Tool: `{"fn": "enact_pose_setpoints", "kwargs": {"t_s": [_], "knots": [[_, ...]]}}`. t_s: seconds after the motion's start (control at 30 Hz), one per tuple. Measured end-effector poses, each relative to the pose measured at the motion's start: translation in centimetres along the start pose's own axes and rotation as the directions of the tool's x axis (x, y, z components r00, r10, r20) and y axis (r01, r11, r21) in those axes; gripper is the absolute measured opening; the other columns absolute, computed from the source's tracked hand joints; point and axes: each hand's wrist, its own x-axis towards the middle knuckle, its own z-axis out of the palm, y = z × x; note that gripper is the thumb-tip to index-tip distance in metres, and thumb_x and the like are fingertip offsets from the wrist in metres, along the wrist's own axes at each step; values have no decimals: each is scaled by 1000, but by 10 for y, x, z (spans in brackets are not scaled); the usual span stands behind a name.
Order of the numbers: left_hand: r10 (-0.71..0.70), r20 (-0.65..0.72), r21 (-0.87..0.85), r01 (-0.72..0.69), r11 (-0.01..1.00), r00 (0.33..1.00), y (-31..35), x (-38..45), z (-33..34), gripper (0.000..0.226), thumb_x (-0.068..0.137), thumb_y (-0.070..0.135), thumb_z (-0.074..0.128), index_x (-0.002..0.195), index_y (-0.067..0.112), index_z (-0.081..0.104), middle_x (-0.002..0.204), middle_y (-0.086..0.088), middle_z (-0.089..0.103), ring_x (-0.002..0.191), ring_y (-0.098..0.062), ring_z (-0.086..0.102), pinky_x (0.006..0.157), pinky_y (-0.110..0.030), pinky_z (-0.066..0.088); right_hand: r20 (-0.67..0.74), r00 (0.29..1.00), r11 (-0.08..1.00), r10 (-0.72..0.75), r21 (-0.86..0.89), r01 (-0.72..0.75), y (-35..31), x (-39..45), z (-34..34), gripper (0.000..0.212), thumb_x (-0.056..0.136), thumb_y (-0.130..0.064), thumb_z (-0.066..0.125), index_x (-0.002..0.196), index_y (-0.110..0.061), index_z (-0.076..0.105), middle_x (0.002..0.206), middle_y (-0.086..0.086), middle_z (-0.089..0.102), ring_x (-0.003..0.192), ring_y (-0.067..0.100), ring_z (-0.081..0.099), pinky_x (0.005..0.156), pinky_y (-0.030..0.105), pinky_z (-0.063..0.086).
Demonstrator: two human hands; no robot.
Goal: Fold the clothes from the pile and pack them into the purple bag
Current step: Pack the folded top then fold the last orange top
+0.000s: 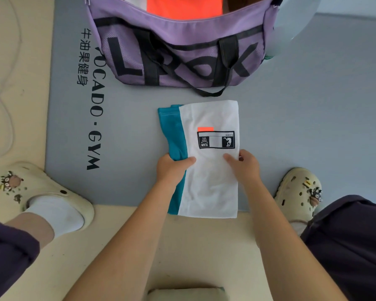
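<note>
Both hands reach down to a folded white and teal garment (208,161) that lies flat on a grey gym mat (302,118). The left hand (172,169) grips the garment's left edge where the teal panel meets the white, thumb curled over the top of the cloth and fingers tucked out of sight beneath. The right hand (245,165) holds the garment's right edge, thumb laid on the white fabric and fingers bent around the side. Just beyond the hands, on the white panel, sits a black-framed label (216,139) with a small orange patch (205,129) touching its far edge. The near end of the garment runs back under the wrists and hangs over the mat's edge onto the cream floor (182,253).

Well beyond the hands, past the far end of the garment, stands the purple bag (182,27), its mouth open, with black lettering and black straps across its front. Orange cloth (183,6) shows inside the opening. One strap loop droops toward the garment without touching it.

Left of the left hand, black lettering (95,109) runs along the mat. A cream clog (52,192) with charms lies farther left, and another clog (297,194) sits right of the right hand.
</note>
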Motion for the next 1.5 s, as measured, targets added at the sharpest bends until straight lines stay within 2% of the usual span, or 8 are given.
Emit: {"fn": "enact_pose_setpoints", "kwargs": {"t_s": [0.3,0.5,0.6,0.83,1.03,1.17,1.33,1.5], "knots": [[-9,285,-310,101,945,958,4,3,-27,45,71,14,84,113,13,68,104,0,76,101,-19,70,83,-31,51,299,954,891,0,433,-135,-3,-6,-31,21,89,-15,68,109,-10,62,110,14,71,94,27,70,89,45,54],[289,77,-505,-212,837,954,47,-4,-48,98,60,18,89,142,40,41,131,5,63,114,-13,65,96,-36,52,288,908,754,-305,655,45,-47,-9,-56,42,90,-12,66,121,-38,57,83,5,70,82,18,66,77,30,56],[536,77,-342,-483,806,840,81,-12,-65,78,68,19,84,129,53,51,139,2,57,126,-19,55,109,-41,42,255,839,720,-481,660,212,-79,-14,-66,34,85,-8,66,113,-27,65,97,4,70,89,18,63,82,28,53],[688,149,392,-681,619,710,106,-3,-76,55,77,7,77,124,30,61,117,23,61,109,-4,52,92,-15,37,70,790,784,-609,-98,613,-110,-16,-55,47,80,-3,68,115,-32,63,104,-15,66,87,20,58,86,29,49],[747,-69,512,-620,595,661,105,4,-69,37,80,14,76,116,18,71,112,0,72,100,-21,62,84,-22,42,-81,682,635,-727,-456,623,-113,-20,-51,28,84,-10,69,111,-18,69,79,8,71,67,31,54,81,37,42],[765,-96,538,-613,578,637,106,0,-72,25,81,18,77,106,15,74,102,-2,73,92,-23,64,80,-30,47,-55,648,549,-760,-588,594,-114,-23,-55,21,85,-12,67,106,-16,70,91,10,58,88,33,53,81,44,41],[764,109,531,-687,496,635,114,-10,-103,20,76,18,82,94,17,73,121,3,49,117,-13,46,97,-19,33,253,702,689,-665,-154,708,-117,-20,-77,17,85,-9,72,98,-18,67,113,-2,60,106,12,54,90,29,43],[459,518,154,-607,780,722,140,-16,-139,28,65,36,81,90,26,75,90,8,73,80,-4,67,70,-15,49,514,664,836,-543,402,372,-118,-6,-93,12,86,-24,66,98,-21,66,88,-4,68,82,10,64,70,21,52]]}}
